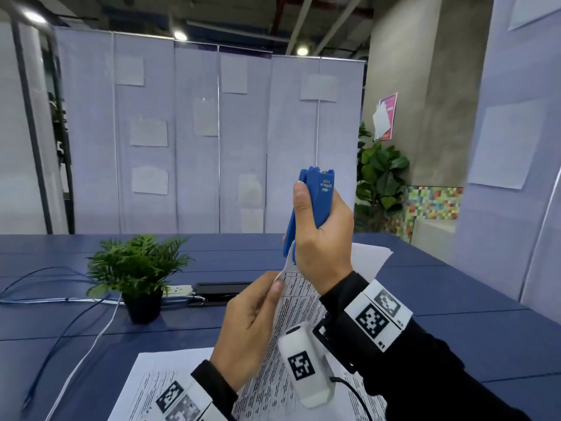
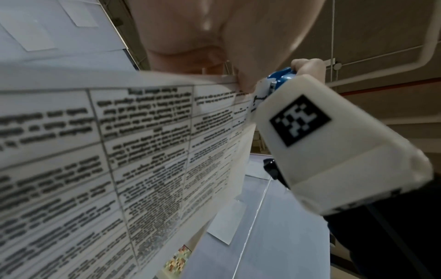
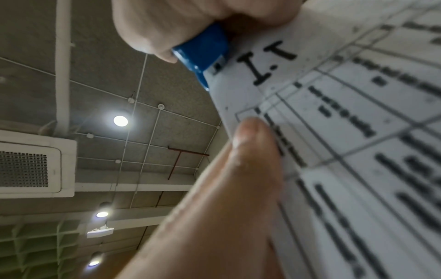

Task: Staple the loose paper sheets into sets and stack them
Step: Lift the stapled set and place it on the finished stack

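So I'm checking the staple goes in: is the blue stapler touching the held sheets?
Touching. In the right wrist view the blue stapler has its mouth over the corner of the held sheets, gripped by the right hand.

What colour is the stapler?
The stapler is blue with small white lettering, seen best in the head view.

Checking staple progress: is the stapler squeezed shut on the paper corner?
Cannot tell. The right hand grips the blue stapler over the corner, hiding it.
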A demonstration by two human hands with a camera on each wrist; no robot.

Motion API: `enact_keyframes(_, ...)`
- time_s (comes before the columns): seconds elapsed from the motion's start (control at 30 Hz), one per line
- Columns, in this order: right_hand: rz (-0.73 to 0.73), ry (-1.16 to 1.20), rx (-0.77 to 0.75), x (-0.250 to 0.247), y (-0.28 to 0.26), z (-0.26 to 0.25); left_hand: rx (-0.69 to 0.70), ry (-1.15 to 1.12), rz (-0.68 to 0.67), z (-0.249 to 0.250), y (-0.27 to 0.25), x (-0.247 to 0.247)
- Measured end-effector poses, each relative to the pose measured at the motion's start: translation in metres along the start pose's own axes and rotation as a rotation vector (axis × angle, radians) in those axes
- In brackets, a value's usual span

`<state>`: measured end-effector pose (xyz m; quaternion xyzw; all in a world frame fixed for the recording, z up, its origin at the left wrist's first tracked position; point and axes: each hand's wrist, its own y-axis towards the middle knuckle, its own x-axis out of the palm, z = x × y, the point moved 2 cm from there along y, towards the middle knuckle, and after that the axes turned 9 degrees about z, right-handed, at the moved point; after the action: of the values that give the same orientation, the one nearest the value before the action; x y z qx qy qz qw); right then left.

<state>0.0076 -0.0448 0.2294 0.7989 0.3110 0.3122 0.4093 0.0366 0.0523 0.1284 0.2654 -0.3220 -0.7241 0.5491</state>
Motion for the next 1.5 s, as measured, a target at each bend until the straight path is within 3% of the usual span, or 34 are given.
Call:
enact_keyframes(0.13,-0.015,-0.07,-0.038,-0.005,0.001,0.004,0.007,0.06,-0.023,0.005,-0.001,0.001)
enact_keyframes(0.27,-0.092,-0.118,0.039,-0.011,0.006,0.01,-0.055,0.042,-0.06,-0.004,-0.001,0.003)
enact_keyframes(0.43,0.054,0.103,0.13,-0.053,0.017,0.018,-0.086,0.023,0.011,-0.009,0.004,0.0)
enact_keyframes(0.5,0.129,0.054,0.104,-0.083,0.017,0.028,-0.118,-0.02,0.051,-0.01,0.005,-0.003)
enact_keyframes(0.57,0.116,-0.15,0.041,-0.117,0.013,0.044,-0.149,-0.068,0.083,-0.011,0.006,-0.007)
enact_keyframes(0.67,-0.099,-0.714,0.094,-0.174,-0.005,0.09,-0.183,-0.114,0.114,-0.015,0.006,-0.012)
enact_keyframes(0.8,-0.603,-1.338,0.493,-0.242,-0.053,0.154,-0.173,-0.127,0.146,-0.018,0.007,-0.014)
enact_keyframes(0.97,-1.026,-1.491,0.669,-0.258,-0.101,0.171,-0.157,-0.132,0.165,-0.017,0.008,-0.011)
enact_keyframes(1.07,-1.124,-1.555,0.653,-0.253,-0.102,0.17,-0.149,-0.126,0.183,-0.014,0.01,-0.011)
enact_keyframes(1.13,-1.073,-1.463,0.627,-0.245,-0.097,0.166,-0.163,-0.118,0.198,-0.013,0.013,-0.013)
enact_keyframes(1.23,-0.969,-1.021,0.682,-0.222,-0.089,0.152,-0.231,-0.151,0.247,-0.011,0.02,-0.021)
enact_keyframes(1.33,-0.956,-0.646,0.716,-0.19,-0.088,0.135,-0.298,-0.196,0.287,-0.007,0.032,-0.035)
enact_keyframes(1.5,-0.939,-0.311,0.717,-0.134,-0.105,0.105,-0.342,-0.137,0.331,-0.01,0.049,-0.087)
